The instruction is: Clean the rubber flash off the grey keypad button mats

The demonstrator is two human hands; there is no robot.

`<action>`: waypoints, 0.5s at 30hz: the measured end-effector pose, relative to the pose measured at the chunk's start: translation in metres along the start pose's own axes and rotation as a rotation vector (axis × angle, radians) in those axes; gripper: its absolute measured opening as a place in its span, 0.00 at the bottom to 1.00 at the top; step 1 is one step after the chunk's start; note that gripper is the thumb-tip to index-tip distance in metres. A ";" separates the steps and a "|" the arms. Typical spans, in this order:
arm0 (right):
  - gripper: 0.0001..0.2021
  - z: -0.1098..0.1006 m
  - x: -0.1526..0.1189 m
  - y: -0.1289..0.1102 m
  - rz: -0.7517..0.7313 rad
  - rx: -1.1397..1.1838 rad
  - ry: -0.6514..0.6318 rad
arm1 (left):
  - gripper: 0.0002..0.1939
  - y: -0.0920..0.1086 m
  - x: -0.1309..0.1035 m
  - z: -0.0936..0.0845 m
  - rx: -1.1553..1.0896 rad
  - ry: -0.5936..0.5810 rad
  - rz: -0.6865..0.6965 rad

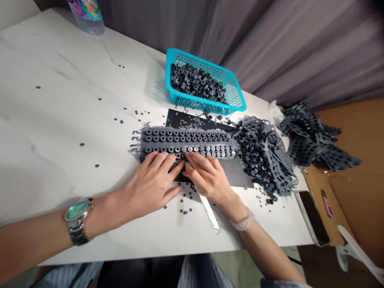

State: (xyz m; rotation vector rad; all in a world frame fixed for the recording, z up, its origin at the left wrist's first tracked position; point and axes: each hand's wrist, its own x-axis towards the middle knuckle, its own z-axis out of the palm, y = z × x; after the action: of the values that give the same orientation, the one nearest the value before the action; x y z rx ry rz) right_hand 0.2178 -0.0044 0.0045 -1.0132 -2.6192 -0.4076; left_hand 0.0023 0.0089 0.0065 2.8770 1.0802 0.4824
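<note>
A dark grey moulded rubber sheet (pixel 159 139) with rows of round ring-shaped parts lies across the middle of the table; several rings toward its right have pale centres. On its near edge rest the fingertips of my left hand (pixel 151 180), the thumb spread apart. My right hand (pixel 207 176) is closed around a slim tool with a white wrapped handle (pixel 209 212), which sticks out toward me below the palm. The tool's tip is hidden by my fingers at the near row of rings. Beneath the sheet is a black mat (pixel 240 176).
A turquoise basket (pixel 207 103) of loose black rings stands behind the sheet. To the right are a heap of rings and perforated rubber scraps (pixel 267 156), more scraps (pixel 312 136), and a phone (pixel 312 216). Small black discs (pixel 187 196) dot the table. A bottle (pixel 88 18) stands far left.
</note>
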 end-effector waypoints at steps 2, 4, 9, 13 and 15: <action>0.05 -0.001 0.002 0.002 -0.046 -0.028 -0.011 | 0.23 0.000 0.000 0.000 -0.008 0.000 -0.004; 0.06 -0.003 0.004 0.005 -0.089 -0.052 -0.024 | 0.23 0.000 0.000 0.000 -0.013 0.004 -0.005; 0.08 -0.005 0.009 0.011 -0.226 -0.126 -0.038 | 0.23 0.000 0.000 -0.001 -0.033 0.015 -0.006; 0.08 -0.001 0.009 0.010 -0.189 -0.083 -0.044 | 0.24 -0.001 -0.001 0.000 -0.046 0.006 -0.010; 0.09 0.000 0.010 0.010 -0.092 -0.062 -0.011 | 0.26 -0.001 -0.001 0.000 -0.033 0.003 -0.007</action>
State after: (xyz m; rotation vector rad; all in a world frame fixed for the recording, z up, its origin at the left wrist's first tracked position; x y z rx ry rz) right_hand 0.2179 0.0091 0.0094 -0.9182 -2.6861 -0.5096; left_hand 0.0006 0.0092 0.0057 2.8439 1.0718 0.5003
